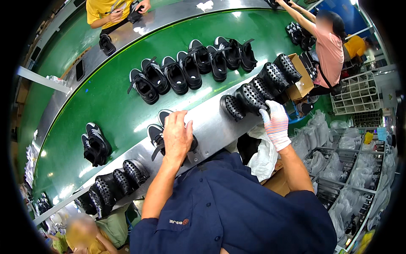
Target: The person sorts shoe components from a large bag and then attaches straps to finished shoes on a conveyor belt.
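A long, glossy green tabletop [122, 116] sweeps across a busy workroom, with a smooth grey metal ledge [213, 127] along its near side. At the right of the frame, grey metal racks [344, 173] hold clear plastic bags. A person in a yellow shirt [101, 12] stands at the upper left, holding a black shoe, and a person in a pink shirt [329, 55] reaches forward at the upper right.

Near the centre, the bare left hand [176, 135] lies over black and grey lace-up sports shoes [155, 133] at the edge of the ledge. Its fingers are slightly spread and bent downward, the thumb apart; whether they grip a shoe cannot be told. The right hand [276, 123], in a white knitted glove with coloured stripes, is right of centre, its fingers close together beside a row of shiny black perforated shoe-shaped forms [251, 97]; I cannot tell whether they hold one.

A similar black perforated group [105, 189] sits on the ledge at the lower left. Above the hands, a slanting row of black and grey shoes [174, 76] stands on the green tabletop, and another pair [97, 143] lies at the left. An open brown cardboard box [302, 81] is just beyond the forms.
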{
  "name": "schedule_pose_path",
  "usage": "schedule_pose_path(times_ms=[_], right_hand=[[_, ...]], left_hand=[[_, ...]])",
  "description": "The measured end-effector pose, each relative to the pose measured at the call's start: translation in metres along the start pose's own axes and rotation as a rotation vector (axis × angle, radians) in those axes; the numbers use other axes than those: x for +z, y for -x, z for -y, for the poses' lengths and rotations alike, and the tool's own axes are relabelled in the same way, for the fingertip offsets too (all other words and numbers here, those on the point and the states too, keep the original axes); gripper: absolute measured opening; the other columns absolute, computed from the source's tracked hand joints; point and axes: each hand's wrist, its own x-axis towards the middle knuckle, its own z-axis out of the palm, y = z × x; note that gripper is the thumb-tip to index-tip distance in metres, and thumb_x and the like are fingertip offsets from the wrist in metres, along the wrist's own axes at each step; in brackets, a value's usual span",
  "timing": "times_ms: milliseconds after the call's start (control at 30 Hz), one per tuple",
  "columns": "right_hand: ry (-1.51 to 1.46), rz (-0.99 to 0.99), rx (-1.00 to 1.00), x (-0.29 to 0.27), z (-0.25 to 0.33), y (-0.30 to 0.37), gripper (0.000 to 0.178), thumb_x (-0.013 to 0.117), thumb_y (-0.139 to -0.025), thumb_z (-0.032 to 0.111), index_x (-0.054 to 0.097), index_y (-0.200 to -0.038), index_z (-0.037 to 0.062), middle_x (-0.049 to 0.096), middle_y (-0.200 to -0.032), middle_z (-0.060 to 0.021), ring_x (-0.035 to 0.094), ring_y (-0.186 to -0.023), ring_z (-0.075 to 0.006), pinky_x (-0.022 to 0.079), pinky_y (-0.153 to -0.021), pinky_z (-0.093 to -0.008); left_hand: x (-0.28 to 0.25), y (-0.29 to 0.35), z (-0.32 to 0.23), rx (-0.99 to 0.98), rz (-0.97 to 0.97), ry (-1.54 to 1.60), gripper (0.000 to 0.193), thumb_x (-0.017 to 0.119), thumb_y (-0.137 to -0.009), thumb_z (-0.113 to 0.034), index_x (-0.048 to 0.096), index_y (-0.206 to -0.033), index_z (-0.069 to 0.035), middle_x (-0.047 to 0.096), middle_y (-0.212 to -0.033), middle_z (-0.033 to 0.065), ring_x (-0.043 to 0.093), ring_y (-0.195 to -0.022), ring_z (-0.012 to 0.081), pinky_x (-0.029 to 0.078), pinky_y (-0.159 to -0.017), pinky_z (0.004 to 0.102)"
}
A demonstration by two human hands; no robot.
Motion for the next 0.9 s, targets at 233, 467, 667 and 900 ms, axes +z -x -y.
schedule_pose_path(times_ms=[233, 467, 667, 900], right_hand=[[-0.402, -0.066, 0.181, -0.067, 0.067, -0.019, 0.034, 0.084, -0.083, 0.006, 0.07, -0.114, 0.0013, 0.07, -0.109, -0.0156, 0.07, -0.093, -0.0302, 0.056, -0.085, -0.0366], [-0.41, 0.26, 0.037, -0.043, 0.111, -0.011, 0.048, 0.084, -0.085, 0.031, 0.067, -0.116, -0.0015, 0.067, -0.099, -0.0198, 0.066, -0.09, -0.0394, 0.055, -0.08, -0.0451], [-0.512, 0.409, 0.041, -0.012, 0.148, 0.001, 0.033, 0.08, -0.087, 0.034, 0.067, -0.095, 0.0056, 0.068, -0.085, -0.0159, 0.068, -0.076, -0.0396, 0.054, -0.067, -0.047], [-0.575, 0.933, 0.19, 0.0, 0.143, 0.008, 0.036, 0.074, -0.092, 0.036, 0.064, -0.089, 0.0015, 0.07, -0.08, -0.0223, 0.069, -0.078, -0.0437, 0.054, -0.071, -0.0487]], left_hand=[[0.028, -0.047, -0.069, -0.538, 0.416, 1.255, 0.037, 0.071, -0.101, -0.023, 0.067, -0.126, 0.005, 0.073, -0.117, 0.0126, 0.071, -0.101, 0.021, 0.059, -0.087, 0.0334], [0.029, -0.042, -0.047, -0.569, 0.51, 1.67, 0.018, 0.068, -0.103, -0.017, 0.07, -0.111, -0.001, 0.075, -0.103, 0.0065, 0.072, -0.088, 0.013, 0.061, -0.078, 0.028], [0.026, 0.007, -0.003, -0.736, 0.415, 1.624, 0.018, 0.066, -0.104, -0.017, 0.068, -0.111, -0.001, 0.075, -0.104, 0.0084, 0.073, -0.092, 0.0164, 0.062, -0.085, 0.0329], [-0.05, 0.044, 0.019, -0.342, 0.078, -0.289, 0.051, 0.085, -0.082, -0.025, 0.066, -0.122, 0.001, 0.068, -0.111, 0.0196, 0.063, -0.104, 0.0385, 0.053, -0.092, 0.0449]])
